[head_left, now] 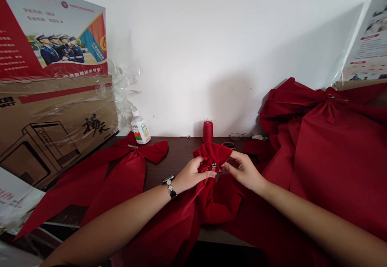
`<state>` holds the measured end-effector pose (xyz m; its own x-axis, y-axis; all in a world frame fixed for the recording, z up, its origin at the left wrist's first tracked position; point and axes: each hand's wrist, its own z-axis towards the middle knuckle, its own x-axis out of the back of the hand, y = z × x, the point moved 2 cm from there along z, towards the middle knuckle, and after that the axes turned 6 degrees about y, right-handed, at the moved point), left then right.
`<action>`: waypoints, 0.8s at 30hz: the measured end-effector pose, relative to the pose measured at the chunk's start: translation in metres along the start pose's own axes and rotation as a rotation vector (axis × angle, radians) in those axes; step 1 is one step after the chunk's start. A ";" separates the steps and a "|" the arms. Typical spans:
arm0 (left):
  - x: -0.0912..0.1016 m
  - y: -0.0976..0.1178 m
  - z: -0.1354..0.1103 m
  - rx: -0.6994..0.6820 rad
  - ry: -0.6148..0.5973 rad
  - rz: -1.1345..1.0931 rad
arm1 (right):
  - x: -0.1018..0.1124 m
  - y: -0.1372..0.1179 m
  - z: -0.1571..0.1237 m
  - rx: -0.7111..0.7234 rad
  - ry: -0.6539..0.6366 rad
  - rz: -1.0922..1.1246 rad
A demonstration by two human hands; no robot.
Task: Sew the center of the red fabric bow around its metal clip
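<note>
My left hand (193,174) pinches the gathered middle of a red cloth bow (213,154) over the dark table. A watch sits on that wrist. My right hand (242,169) grips the same gathered cloth from the right, fingers curled. A small metal piece (213,166) shows between the two hands at the pinch. The bow's loose tails (181,226) hang down towards me between my forearms.
A finished red bow (133,166) lies at the left. A heap of red cloth (326,150) fills the right. A red thread spool (207,131), a bottle (140,128) and glasses (241,136) stand by the wall. A cardboard box (54,126) leans at the left.
</note>
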<state>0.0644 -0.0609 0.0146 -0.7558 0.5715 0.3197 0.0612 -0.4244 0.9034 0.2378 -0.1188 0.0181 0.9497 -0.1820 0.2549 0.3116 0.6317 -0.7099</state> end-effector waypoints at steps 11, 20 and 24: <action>-0.001 -0.015 0.002 0.025 0.066 0.047 | -0.002 -0.009 -0.006 0.197 -0.024 -0.583; -0.004 -0.016 0.002 -0.025 0.093 0.181 | 0.002 -0.027 0.002 0.584 -0.020 -0.796; -0.006 -0.017 0.002 -0.042 0.077 0.232 | -0.004 -0.021 -0.001 0.577 -0.049 -0.784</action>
<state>0.0689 -0.0557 -0.0021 -0.7724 0.4009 0.4926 0.2127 -0.5676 0.7954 0.2279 -0.1316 0.0316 0.4729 -0.6848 0.5544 0.7790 0.6190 0.1001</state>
